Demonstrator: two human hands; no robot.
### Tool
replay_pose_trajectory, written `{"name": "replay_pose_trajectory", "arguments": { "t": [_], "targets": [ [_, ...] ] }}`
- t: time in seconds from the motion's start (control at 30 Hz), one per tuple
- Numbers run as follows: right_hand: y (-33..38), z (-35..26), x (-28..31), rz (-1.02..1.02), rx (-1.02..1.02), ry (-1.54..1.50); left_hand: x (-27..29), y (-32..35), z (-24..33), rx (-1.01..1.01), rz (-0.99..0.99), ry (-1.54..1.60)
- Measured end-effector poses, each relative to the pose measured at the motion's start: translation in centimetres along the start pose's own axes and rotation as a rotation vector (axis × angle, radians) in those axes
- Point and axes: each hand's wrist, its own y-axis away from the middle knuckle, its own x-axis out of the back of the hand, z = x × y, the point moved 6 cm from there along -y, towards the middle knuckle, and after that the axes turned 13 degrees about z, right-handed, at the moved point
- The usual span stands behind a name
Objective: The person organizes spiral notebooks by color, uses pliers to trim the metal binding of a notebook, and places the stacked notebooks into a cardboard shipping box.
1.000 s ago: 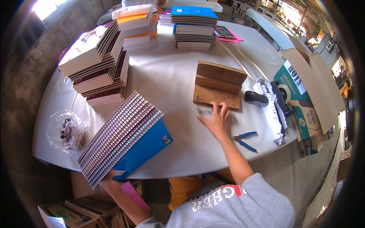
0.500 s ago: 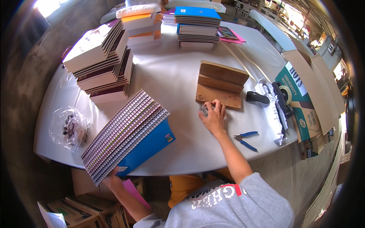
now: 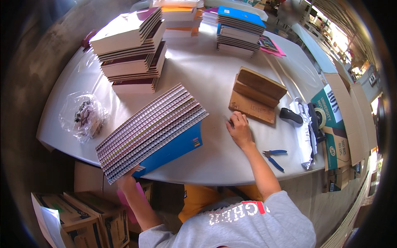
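Right fingers: curled, tips bunched just beside a small wiry bit; I cannot tell whether they pinch it.
Right hand (image 3: 240, 130): back upward, low over the table (image 3: 206, 70), forearm slanting in from the near right.
Left hand (image 3: 127, 182): closed around the near left end of the spiral-bound notebooks (image 3: 153, 134), fingertips hidden under them.
Notebooks: bundle tilted across the near left table edge, spirals up, a blue cover on the right side.
Wooden stand (image 3: 252, 108): stepped, just beyond the right fingers, blocking the far side.
Cutters (image 3: 274, 159): blue-handled, jaws parted, right of the right forearm.
Right side: black object (image 3: 291, 115), crumpled white wrapping (image 3: 304, 138), tape roll (image 3: 319, 117), open carton (image 3: 336, 142).
Left side: clear plastic bag (image 3: 84, 118) with dark scraps inside.
Far left: tall notebook stack (image 3: 128, 53).
Far middle: orange-topped pile (image 3: 180, 15), blue-topped stack (image 3: 240, 35).
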Motion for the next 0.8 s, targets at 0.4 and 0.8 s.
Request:
{"name": "replay_pose_trajectory", "arguments": {
  "t": [0.4, 0.8],
  "targets": [
    [0.1, 2.4, 2.7, 0.332, -0.327, -0.225, 0.5, -0.2, -3.5, 0.149, -0.066, 0.19],
    [-17.5, -35.3, 4.7, -0.502, 0.567, -0.736, -1.5, -0.2, 1.3, 0.148, -0.209, 0.641]
  ]
}}
